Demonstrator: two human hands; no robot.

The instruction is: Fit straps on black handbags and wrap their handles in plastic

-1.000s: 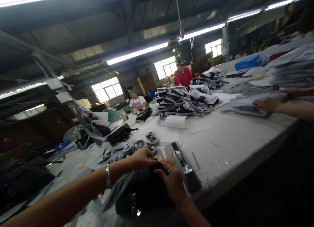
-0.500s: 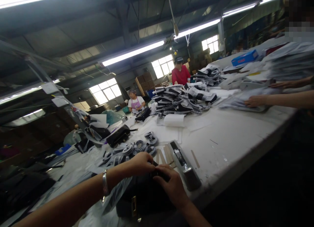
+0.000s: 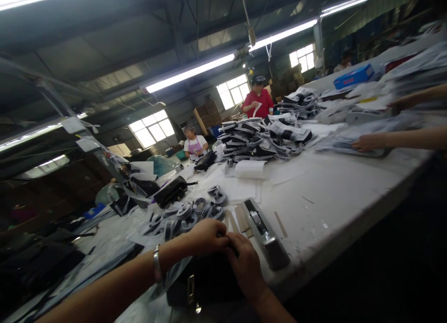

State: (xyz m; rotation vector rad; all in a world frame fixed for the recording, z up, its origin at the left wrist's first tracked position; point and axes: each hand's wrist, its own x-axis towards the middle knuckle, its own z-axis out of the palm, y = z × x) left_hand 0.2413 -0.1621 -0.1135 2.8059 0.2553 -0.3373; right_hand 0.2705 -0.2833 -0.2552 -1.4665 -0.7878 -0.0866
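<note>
A black handbag (image 3: 209, 281) with a gold metal clasp stands at the table's near edge, below my hands. My left hand (image 3: 206, 237), with a silver bracelet at the wrist, is closed on the top of the bag. Close against it, my right hand (image 3: 246, 262) curls its fingers over the same dark upper part. The fingertips of both hands meet there, and the exact part pinched is too dark to make out. Clear plastic (image 3: 167, 276) lies along the bag's left side. A grey tape dispenser (image 3: 267, 239) stands just right of my hands.
Wrapped straps in coils (image 3: 188, 211) lie beyond my hands. Farther back are a pile of wrapped black pieces (image 3: 247, 139), white paper sheets (image 3: 249, 169) and another black bag (image 3: 171, 190). At right, a co-worker's hand (image 3: 370, 143) rests on plastic-wrapped goods. Other people work behind.
My hands have drawn closer together on top of the bag, the right fingers now curled over it. The person in red has raised a hand with a white sheet.
</note>
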